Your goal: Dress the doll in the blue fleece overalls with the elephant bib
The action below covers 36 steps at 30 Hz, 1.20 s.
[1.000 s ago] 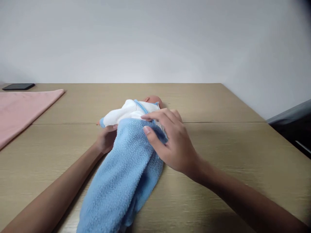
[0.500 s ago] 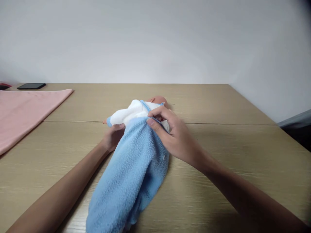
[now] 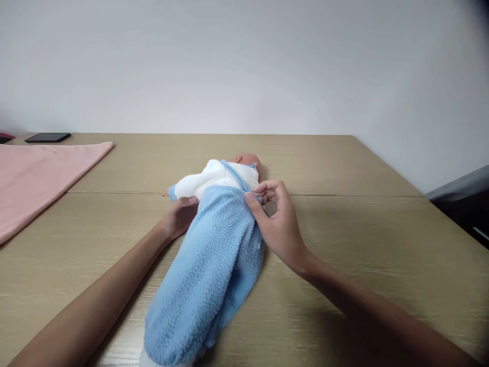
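A baby doll (image 3: 250, 162) lies on the table, its bald head pointing away from me and turned so that one ear shows. It wears a fleece outfit (image 3: 204, 260) with a white top, blue trim and a long blue lower part. My left hand (image 3: 180, 218) grips the doll's left-hand side below the white sleeve; the thumb shows, while the fingers are hidden under the body. At the other side of the waist, my right hand (image 3: 280, 221) pinches the outfit's edge between thumb and fingers. The doll's far arm is hidden.
A pink cloth (image 3: 46, 178) is spread at the left of the wooden table (image 3: 362, 229). Behind it lies a black phone-like slab (image 3: 48, 137). A white wall (image 3: 244, 66) rises at the back. Something dark (image 3: 464, 204) stands past the right edge.
My right hand has moved right with the outfit's edge, from mid-waist to the doll's side. More of the blue diagonal trim shows. My left hand has hardly moved.
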Each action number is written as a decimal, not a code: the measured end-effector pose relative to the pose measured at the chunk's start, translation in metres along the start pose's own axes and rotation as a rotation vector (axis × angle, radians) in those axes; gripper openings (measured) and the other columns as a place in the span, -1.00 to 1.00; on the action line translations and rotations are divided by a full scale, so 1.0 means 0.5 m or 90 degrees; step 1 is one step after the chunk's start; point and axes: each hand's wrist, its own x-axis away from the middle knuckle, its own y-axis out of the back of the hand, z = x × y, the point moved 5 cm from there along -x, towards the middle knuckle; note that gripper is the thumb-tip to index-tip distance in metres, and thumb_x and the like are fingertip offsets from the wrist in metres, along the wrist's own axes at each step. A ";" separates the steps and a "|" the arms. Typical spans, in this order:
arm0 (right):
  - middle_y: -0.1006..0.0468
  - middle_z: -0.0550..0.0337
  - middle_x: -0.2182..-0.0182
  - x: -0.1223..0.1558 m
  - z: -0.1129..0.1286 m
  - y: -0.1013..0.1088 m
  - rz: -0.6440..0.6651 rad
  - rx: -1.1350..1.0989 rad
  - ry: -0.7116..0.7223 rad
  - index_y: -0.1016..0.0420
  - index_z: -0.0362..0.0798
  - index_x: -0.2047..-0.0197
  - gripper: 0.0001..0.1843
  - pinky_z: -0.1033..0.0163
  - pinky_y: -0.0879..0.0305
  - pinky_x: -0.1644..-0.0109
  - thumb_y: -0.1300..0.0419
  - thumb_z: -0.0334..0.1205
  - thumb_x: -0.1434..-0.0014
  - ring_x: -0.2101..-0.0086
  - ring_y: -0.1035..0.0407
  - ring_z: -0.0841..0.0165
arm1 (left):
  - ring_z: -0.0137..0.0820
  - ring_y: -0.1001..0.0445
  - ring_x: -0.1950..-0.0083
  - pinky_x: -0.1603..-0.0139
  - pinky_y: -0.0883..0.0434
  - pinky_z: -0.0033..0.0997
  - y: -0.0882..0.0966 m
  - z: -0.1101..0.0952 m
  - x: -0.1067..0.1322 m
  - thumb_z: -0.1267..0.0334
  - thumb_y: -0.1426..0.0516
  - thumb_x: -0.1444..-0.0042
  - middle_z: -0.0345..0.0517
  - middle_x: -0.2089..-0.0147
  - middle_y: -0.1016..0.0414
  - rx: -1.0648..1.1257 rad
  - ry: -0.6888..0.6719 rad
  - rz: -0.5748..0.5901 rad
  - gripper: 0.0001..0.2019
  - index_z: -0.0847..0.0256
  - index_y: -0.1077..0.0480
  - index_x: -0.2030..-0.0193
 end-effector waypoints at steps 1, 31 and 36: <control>-0.52 0.23 0.15 0.010 -0.007 0.008 -0.009 0.004 0.015 -0.44 0.10 0.03 -0.76 0.06 -0.38 -0.05 -0.41 -0.06 -0.43 0.17 -0.40 0.28 | -0.16 -0.75 0.10 -0.24 -0.56 -0.21 -0.002 -0.001 0.000 0.28 -0.52 0.00 -0.18 0.19 -0.81 -0.003 -0.006 0.003 -0.60 0.21 -0.60 0.02; -0.26 -0.02 -0.62 0.020 0.079 0.107 0.199 -0.141 -0.329 -0.05 0.17 -0.70 -0.02 -0.30 -0.06 -0.70 -0.32 0.26 -0.41 -0.61 -0.10 -0.01 | 0.12 -0.44 -0.51 -0.67 -0.24 0.33 -0.174 -0.057 0.087 -0.08 -0.42 -0.30 -0.02 -0.28 -0.64 -0.361 -0.117 0.126 -0.41 0.02 -0.49 -0.38; -0.28 0.17 -0.62 0.011 0.080 0.122 0.183 -0.181 -0.362 -0.13 0.23 -0.68 -0.11 -0.24 -0.05 -0.72 -0.21 0.33 -0.44 -0.62 -0.09 0.02 | 0.17 -0.40 -0.55 -0.70 -0.19 0.34 -0.217 -0.049 0.123 -0.18 -0.24 -0.46 0.04 -0.23 -0.64 -0.691 -0.086 0.179 -0.52 0.03 -0.51 -0.34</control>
